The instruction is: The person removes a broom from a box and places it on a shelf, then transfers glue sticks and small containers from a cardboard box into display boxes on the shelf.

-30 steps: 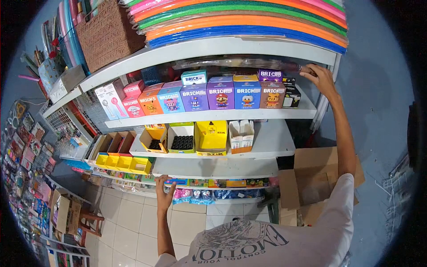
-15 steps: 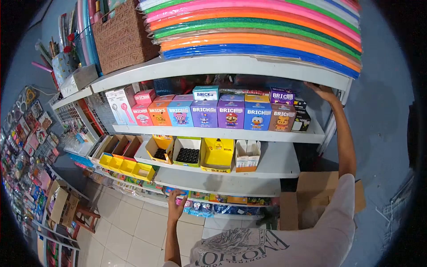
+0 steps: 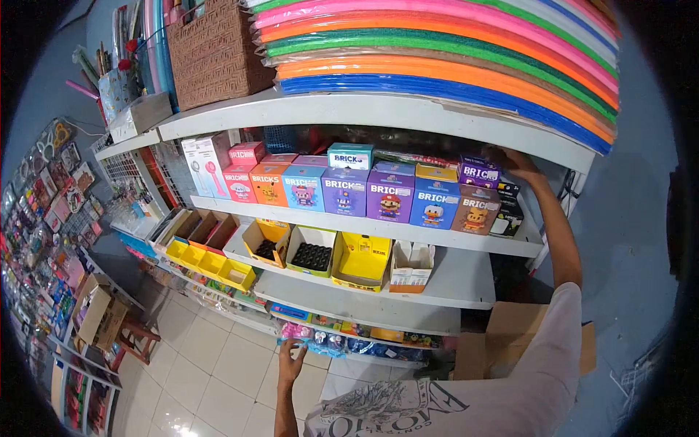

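Right hand (image 3: 518, 164): reaching at two o'clock behind purple BRICKS box (image 3: 478, 172), grip hidden, cannot tell.
Left hand (image 3: 293, 362): hanging open, empty.
Tip: avoid toppling neighbours.

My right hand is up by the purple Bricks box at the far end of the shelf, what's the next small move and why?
Probably close the right hand on the purple Bricks box. That hand sits at the top back of this box, which is stacked on a brown box at the row's right end, under the upper shelf. The left hand hangs low and open, holding nothing.
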Tool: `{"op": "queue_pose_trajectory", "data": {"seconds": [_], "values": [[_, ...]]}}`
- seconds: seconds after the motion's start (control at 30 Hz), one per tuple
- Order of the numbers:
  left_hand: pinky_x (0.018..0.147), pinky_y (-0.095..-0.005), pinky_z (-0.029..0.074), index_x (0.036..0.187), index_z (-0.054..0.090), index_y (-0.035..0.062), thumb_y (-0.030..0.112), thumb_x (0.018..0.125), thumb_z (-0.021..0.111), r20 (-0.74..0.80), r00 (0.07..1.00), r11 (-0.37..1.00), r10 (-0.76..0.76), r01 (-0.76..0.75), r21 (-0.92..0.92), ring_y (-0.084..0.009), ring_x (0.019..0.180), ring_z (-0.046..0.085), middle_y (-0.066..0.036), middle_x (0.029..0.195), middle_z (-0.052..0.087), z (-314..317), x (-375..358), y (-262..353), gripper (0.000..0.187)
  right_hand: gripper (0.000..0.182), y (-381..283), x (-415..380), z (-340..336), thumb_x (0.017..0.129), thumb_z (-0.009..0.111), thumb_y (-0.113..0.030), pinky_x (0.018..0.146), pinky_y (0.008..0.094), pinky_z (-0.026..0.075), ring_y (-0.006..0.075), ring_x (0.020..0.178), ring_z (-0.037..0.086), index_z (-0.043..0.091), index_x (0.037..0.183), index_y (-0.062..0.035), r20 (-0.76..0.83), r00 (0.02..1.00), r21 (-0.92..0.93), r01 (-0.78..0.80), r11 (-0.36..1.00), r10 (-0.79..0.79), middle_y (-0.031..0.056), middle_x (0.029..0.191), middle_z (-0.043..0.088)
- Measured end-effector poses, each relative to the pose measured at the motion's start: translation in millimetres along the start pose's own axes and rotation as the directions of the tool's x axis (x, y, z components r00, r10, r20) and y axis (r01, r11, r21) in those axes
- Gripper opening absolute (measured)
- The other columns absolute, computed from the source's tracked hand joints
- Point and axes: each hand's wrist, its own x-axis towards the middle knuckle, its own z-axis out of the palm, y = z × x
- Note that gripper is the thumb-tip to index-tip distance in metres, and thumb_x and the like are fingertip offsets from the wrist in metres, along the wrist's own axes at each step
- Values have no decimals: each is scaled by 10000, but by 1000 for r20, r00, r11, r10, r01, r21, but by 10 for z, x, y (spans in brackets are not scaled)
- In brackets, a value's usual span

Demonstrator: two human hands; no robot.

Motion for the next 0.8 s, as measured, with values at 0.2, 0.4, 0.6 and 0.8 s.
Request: {"op": "queue_pose_trajectory", "data": {"seconds": [0.2, 0.4, 0.6, 0.8], "values": [[736, -404, 499, 1033, 596, 86, 189, 851, 714, 9, 997, 996, -80, 80, -42, -261, 913, 629, -90, 1081, 604, 99, -184, -19, 240, 454, -111, -44, 229, 859, 661, -290, 1063, 395, 387, 281, 1253, 486, 564, 1283, -159, 99, 971, 53, -223, 973, 217, 103, 1326, 549], [713, -390, 504, 1055, 603, 92, 201, 859, 710, 55, 991, 992, -119, 121, -39, -252, 905, 636, -90, 1093, 612, 263, -257, -84, 248, 440, -294, -92, 112, 799, 720, -258, 1028, 397, 422, 259, 1207, 527, 622, 1216, -156, 26, 984, -3, -177, 984, 177, 87, 1267, 597], [701, -368, 492, 1072, 618, 105, 236, 871, 692, 132, 982, 990, -137, 134, 29, -232, 894, 632, -92, 1122, 601, 207, -281, 27, 250, 628, 12, -292, 128, 700, 799, -229, 1076, 422, 373, 294, 1268, 468, 573, 1286, -212, -183, 973, -18, -149, 989, 144, 93, 1347, 535], [687, -361, 490, 1062, 609, 88, 212, 873, 689, 206, 975, 997, -82, 81, 11, -226, 865, 615, -100, 1117, 598, -6, -90, -210, 239, 422, -260, -981, -485, 865, 689, -285, 1089, 376, 334, 280, 1277, 471, 599, 1237, -109, -342, 859, 10, -402, 915, 381, 123, 1312, 553]]}}
